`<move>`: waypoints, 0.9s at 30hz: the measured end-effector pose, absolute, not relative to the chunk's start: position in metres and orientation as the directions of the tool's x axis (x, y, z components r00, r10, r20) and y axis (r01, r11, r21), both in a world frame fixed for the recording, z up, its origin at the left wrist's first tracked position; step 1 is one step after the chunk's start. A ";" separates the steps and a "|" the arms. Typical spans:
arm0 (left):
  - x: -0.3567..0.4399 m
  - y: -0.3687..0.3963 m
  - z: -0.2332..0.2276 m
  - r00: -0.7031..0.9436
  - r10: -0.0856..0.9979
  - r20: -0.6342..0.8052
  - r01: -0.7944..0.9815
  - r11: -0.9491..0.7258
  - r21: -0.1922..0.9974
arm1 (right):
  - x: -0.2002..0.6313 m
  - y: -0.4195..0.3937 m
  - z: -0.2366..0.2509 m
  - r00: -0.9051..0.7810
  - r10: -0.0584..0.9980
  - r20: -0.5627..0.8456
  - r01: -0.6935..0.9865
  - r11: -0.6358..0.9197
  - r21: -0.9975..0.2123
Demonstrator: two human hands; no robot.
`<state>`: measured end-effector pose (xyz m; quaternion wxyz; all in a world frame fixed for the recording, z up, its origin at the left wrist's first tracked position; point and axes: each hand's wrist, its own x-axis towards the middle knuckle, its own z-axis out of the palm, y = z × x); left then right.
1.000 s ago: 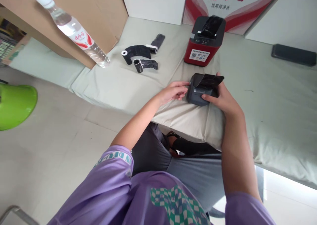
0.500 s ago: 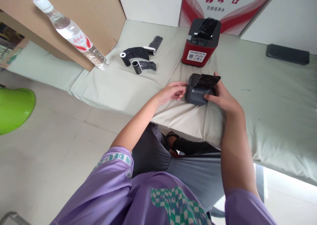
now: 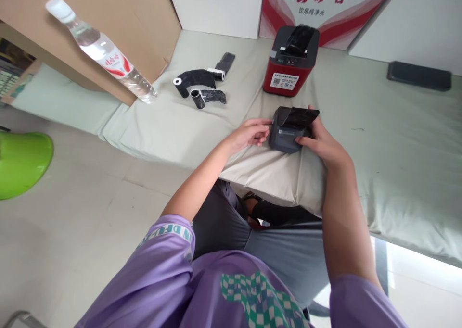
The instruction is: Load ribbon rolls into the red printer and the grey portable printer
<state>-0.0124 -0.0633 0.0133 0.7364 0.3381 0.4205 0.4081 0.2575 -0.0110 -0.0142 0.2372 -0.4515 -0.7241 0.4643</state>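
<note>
Small dark printer sits at the near edge of the cloth-covered table, lid up. Right hand cups its right side, fingers curled round the body. Left hand: fingertips half-curled, touching printer's left side, no grip. Red printer near the back edge.

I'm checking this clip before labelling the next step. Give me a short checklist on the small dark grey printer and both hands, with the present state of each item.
1. Small dark grey printer rests on the pale cloth-covered table: ok.
2. Its glossy black lid is raised: ok.
3. Right hand grips the printer's right side: ok.
4. Left hand touches its left edge with the fingertips: ok.
5. Roll inside the compartment: cannot tell, hidden by the lid.
6. Three black ribbon rolls lie apart, beyond the left hand: ok.
</note>
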 end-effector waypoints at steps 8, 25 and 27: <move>-0.012 -0.065 0.017 0.301 0.883 -0.360 -0.300 0.446 0.843 | 0.257 -0.008 -0.021 -0.471 0.881 -0.035 0.426 0.193 -0.884; -0.012 -0.065 0.016 0.291 0.884 -0.367 -0.289 0.446 0.847 | 0.254 -0.014 -0.014 -0.445 0.894 -0.046 0.439 0.174 -0.882; -0.012 -0.064 0.015 0.293 0.883 -0.366 -0.288 0.447 0.847 | 0.253 -0.014 -0.013 -0.443 0.895 -0.050 0.444 0.170 -0.880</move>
